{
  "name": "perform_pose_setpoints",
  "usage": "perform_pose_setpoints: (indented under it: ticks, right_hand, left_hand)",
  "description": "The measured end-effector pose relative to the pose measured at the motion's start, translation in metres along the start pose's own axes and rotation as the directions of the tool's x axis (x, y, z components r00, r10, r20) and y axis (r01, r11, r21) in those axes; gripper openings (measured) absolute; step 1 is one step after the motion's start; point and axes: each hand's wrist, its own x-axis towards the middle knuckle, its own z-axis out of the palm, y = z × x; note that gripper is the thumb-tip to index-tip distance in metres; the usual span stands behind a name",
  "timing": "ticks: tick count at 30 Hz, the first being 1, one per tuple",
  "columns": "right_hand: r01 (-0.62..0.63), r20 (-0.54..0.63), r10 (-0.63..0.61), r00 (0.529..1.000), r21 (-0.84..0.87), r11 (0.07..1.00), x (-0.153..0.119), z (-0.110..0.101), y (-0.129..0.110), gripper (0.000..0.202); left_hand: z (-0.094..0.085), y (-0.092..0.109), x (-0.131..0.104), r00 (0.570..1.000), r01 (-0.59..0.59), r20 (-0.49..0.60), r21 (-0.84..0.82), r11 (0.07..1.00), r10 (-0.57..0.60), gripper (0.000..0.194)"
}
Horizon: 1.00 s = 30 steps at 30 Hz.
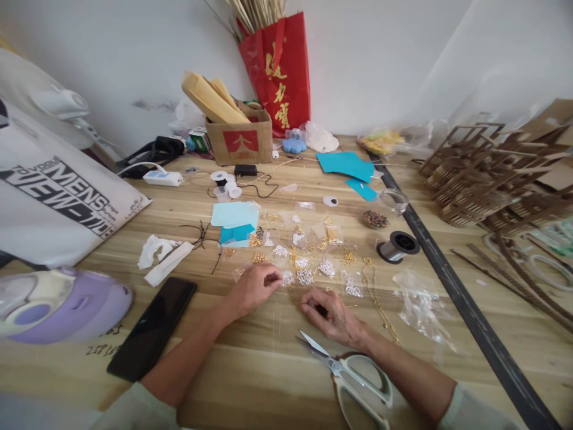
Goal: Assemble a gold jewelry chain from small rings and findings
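Observation:
My left hand hovers at the near edge of the bead piles, thumb and fingertips pinched; anything between them is too small to make out. Just beyond its fingers are silver beads in small heaps. My right hand rests with curled fingers on the wood, and what it may hold is hidden. Gold beads lie in little piles behind my left hand. Right of the heaps are clear ring-like pieces and a gold chain. Scissors with pale handles lie slightly open below my right hand.
A black phone lies left of my left forearm, near a purple and white appliance. A wire spool stands at right, with crumpled plastic bags nearer. Blue cards, a cardboard box and wooden baskets sit farther back.

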Motion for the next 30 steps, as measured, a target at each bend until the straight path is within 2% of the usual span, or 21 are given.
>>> perform_pose_setpoints:
  ticks: [3,6,12,16,21,25,30]
  right_hand:
    - [0.006,0.000,-0.006,1.000,0.023,1.000,0.000,0.000,0.001,0.012]
    - [0.003,-0.007,-0.003,1.000,0.024,1.000,0.000,0.000,0.000,0.011]
    - [-0.019,0.007,0.019,1.000,-0.008,1.000,-0.001,0.000,-0.001,0.012]
    - [-0.021,-0.003,0.021,1.000,-0.010,1.000,-0.001,0.000,-0.002,0.011]
    - [-0.012,-0.009,0.012,1.000,-0.007,1.000,-0.001,-0.001,-0.003,0.012]
    - [-0.003,-0.018,0.003,1.000,0.002,1.000,-0.001,0.000,-0.001,0.012]
    - [-0.006,-0.012,0.006,1.000,0.003,1.000,-0.001,0.001,0.001,0.013]
  left_hand:
    - [-0.003,0.000,0.001,0.994,0.109,0.012,-0.186,0.976,-0.109,0.008]
    - [-0.005,-0.001,0.001,0.988,0.153,0.046,-0.315,0.937,-0.146,0.012]
    - [-0.006,-0.003,0.002,0.984,0.177,0.062,-0.383,0.907,-0.165,0.013]
    - [-0.007,-0.002,0.001,0.994,0.108,0.039,-0.294,0.950,-0.101,0.007]
    - [-0.003,0.000,-0.002,0.991,-0.091,0.091,-0.048,0.995,0.095,0.006]
    - [0.005,-0.004,-0.004,0.971,-0.211,0.147,0.152,0.965,0.189,0.010]
    - [0.008,-0.007,-0.006,0.936,-0.337,0.204,0.272,0.901,0.288,0.016]
